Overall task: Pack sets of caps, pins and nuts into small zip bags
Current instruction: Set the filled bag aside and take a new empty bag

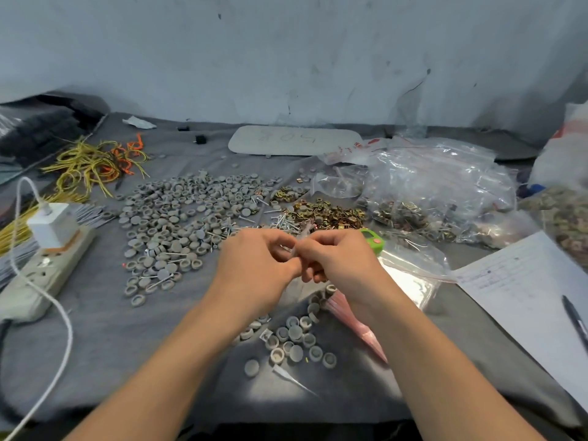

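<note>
A grey cloth [95,345] covers the worktop. Along its left edge lies a white power strip [38,275] with a white charger [54,226] plugged in, its cable [60,316] trailing toward the near edge. Yellow and orange wires [92,167] tangle at the far left corner. A pale oval board [294,140] lies at the far edge. At the right edge, a pen [574,318] rests on a paper sheet [525,297].

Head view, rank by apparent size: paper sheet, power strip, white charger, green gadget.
1. paper sheet, though cut off by the frame.
2. power strip.
3. white charger.
4. green gadget, partly hidden behind the right hand, so unsure.
</note>
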